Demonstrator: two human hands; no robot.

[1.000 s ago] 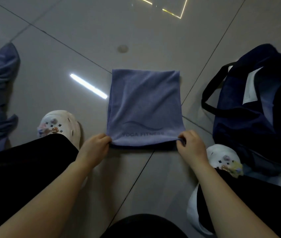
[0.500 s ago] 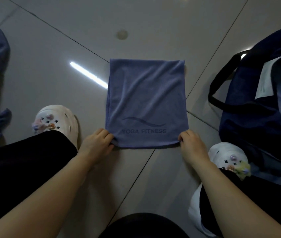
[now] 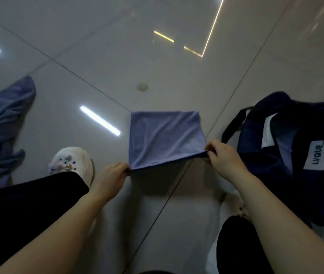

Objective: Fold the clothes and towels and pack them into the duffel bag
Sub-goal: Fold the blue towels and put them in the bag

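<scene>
A folded blue-purple towel [image 3: 163, 137] lies on the tiled floor in front of me, its near edge lifted off the floor. My left hand [image 3: 109, 178] pinches the near left corner. My right hand [image 3: 224, 159] pinches the near right corner, held a little higher. The towel's far edge still rests on the floor. A dark navy duffel bag [image 3: 287, 155] stands open at the right, with a white LVQUE label and a black strap loop toward the towel.
A crumpled blue garment [image 3: 1, 127] lies on the floor at the far left. My white clog [image 3: 72, 163] and black trouser legs sit beside the towel; the other shoe is mostly hidden under my right arm. Glossy floor tiles stretch beyond.
Both hands have lifted the towel's near edge off the floor and carried it away from me, so the printed face is now hidden. The view has tilted up.
</scene>
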